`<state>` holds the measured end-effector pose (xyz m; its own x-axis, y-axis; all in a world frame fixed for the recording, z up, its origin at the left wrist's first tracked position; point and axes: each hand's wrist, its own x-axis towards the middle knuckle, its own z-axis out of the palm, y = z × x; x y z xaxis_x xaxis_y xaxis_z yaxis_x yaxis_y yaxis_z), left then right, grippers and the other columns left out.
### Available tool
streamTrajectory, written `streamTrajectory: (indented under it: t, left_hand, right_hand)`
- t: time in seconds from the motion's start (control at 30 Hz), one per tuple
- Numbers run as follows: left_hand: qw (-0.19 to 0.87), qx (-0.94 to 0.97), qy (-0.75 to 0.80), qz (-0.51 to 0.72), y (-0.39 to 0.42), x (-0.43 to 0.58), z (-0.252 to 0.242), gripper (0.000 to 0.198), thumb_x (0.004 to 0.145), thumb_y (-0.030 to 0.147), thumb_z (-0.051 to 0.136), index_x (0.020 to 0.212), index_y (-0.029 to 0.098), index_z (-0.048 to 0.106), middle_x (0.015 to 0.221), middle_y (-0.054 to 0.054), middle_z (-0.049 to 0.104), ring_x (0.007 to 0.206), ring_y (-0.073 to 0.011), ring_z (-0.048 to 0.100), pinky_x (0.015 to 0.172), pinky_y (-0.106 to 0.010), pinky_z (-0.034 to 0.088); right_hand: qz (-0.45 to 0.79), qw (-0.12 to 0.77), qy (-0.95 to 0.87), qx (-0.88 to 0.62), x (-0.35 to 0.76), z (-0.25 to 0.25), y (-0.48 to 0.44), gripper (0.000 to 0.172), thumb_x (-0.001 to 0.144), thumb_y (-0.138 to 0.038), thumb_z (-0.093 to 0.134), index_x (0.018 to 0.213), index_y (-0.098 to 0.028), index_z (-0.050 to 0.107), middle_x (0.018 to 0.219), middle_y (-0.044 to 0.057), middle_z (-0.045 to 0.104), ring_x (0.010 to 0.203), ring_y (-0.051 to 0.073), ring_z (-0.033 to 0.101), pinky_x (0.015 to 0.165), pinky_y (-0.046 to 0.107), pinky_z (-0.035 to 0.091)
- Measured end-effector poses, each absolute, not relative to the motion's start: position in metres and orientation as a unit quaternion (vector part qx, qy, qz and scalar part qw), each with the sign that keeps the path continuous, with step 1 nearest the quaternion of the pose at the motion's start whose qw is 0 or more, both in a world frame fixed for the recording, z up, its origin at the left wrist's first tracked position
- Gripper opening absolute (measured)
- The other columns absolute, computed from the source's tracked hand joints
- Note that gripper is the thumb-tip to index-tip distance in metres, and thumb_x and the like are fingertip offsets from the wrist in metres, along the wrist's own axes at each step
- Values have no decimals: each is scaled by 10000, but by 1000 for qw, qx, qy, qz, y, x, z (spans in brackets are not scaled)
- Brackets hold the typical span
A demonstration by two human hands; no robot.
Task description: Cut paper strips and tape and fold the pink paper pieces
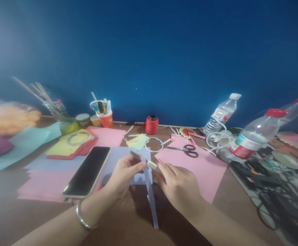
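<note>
In the middle of the head view, my left hand (124,171) pinches a long pale lilac paper strip (150,194) between thumb and finger. The strip hangs down toward the table's near side, and a short greyish end (135,154) juts out above the fingers. My right hand (179,181) is closed around a small cream-white stick (152,166) with a rounded end, whose exact kind I cannot make out. Its tip is right beside the strip, near my left thumb. Behind the hands lies a lilac paper sheet (113,164).
A phone (87,172) lies on coloured papers at left. Scissors (186,150) rest on a pink sheet (205,174). Behind are a tape roll (154,150), a red thread spool (152,125) and an orange cup (106,119). Plastic bottles (254,136) and black cables (274,194) are at right.
</note>
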<state>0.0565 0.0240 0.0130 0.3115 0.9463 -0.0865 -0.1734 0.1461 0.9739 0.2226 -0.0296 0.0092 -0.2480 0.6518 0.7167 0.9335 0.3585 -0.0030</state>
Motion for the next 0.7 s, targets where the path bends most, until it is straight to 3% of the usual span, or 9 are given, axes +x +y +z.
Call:
streamTrajectory:
  t: [0.3,0.7]
  left_hand:
    - [600,500,446,437,28,55,4,252,673,370,700,712,124,661,673,-53,660,654,-176,604,663,-316,477]
    - [582,515,465,424,25,55,5,254,662,377,714,627,135,645,597,-14,626,583,-118,544,594,-251,425]
  right_hand:
    - [-224,328,-758,-518,222,11,-30,160,859,-251,528,774,-167,634,533,-23,545,466,117,506,489,270,270]
    - [-209,328,-760,-521,222,9,-30,160,871,-263,521,853,-158,641,568,-18,576,499,112,536,508,266,288]
